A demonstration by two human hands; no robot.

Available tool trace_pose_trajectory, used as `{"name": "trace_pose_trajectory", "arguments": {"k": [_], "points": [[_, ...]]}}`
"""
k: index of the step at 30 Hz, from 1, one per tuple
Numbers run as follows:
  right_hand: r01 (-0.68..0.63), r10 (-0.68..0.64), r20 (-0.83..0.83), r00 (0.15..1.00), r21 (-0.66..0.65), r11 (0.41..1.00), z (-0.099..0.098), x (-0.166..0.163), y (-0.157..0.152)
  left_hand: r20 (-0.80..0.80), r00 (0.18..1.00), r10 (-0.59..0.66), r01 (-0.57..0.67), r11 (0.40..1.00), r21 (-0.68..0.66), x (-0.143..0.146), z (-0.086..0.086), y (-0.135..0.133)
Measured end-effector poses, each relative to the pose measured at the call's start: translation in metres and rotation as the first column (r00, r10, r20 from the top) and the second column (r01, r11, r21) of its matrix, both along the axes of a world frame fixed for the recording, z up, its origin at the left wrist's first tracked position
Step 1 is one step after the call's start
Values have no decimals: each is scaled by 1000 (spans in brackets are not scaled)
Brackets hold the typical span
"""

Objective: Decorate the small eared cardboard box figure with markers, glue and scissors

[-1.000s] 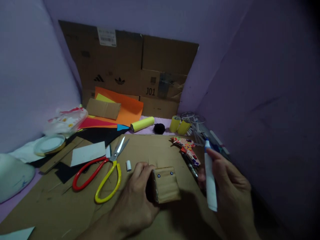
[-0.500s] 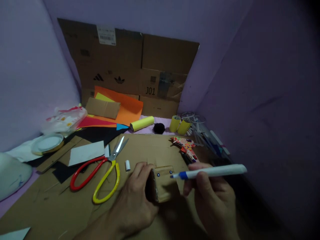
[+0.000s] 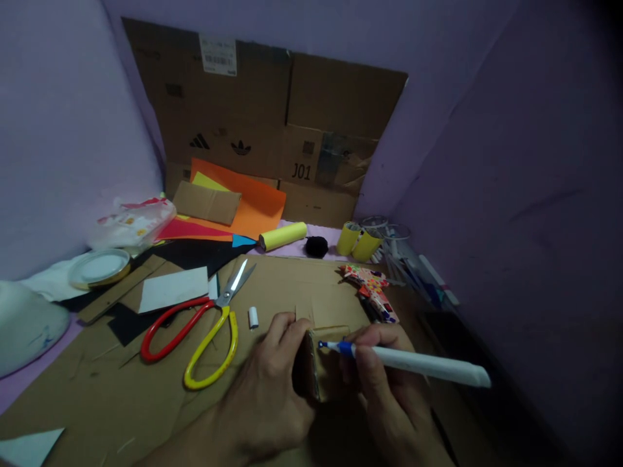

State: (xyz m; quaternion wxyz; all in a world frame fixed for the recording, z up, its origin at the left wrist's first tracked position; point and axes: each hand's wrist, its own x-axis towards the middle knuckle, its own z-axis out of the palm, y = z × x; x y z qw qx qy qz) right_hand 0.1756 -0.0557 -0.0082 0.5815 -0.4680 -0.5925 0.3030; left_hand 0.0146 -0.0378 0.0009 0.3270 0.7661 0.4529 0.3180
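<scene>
My left hand [image 3: 275,383] grips a small cardboard box [image 3: 331,379] by its left side, with the fingers over the far edge. In my right hand [image 3: 389,383] is a white marker [image 3: 428,364] with a blue tip, held like a pen. The tip meets the upper left of the box's face, where a dark blue dot was; the right fingers hide part of that face. A white marker cap [image 3: 253,318] lies on the cardboard to the left of the box. Further left, scissors [image 3: 224,305] with one red and one yellow handle lie partly open.
A cardboard sheet [image 3: 160,389] covers the table. Behind are a yellow tube [image 3: 283,236], a black yarn ball [image 3: 316,246], two short yellow rolls [image 3: 357,241] and orange paper [image 3: 263,207]. A patterned cloth-like piece [image 3: 372,288] lies at right; a lid [image 3: 100,267] sits at left.
My right hand has brought the marker left, and its tip now reaches the left dot on the box. The view has shifted slightly; my left hand keeps its grip on the box.
</scene>
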Motion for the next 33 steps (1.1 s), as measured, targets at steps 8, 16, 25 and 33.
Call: {"name": "trace_pose_trajectory", "arguments": {"k": [8,16,25,33], "points": [[45,-49,131,990,31,998,0,2,1,1,1000,6,-6,1000,7,1,1,2],[107,-141,128,982,237,966,2,4,4,49,999,5,-6,1000,19,-3,1,2],[-352,355,47,934,-70,934,4,13,14,122,992,-23,24,1000,-10,-15,4,6],[-351,365,113,924,-129,927,-7,20,15,491,864,113,182,839,-513,-29,2,18]]}}
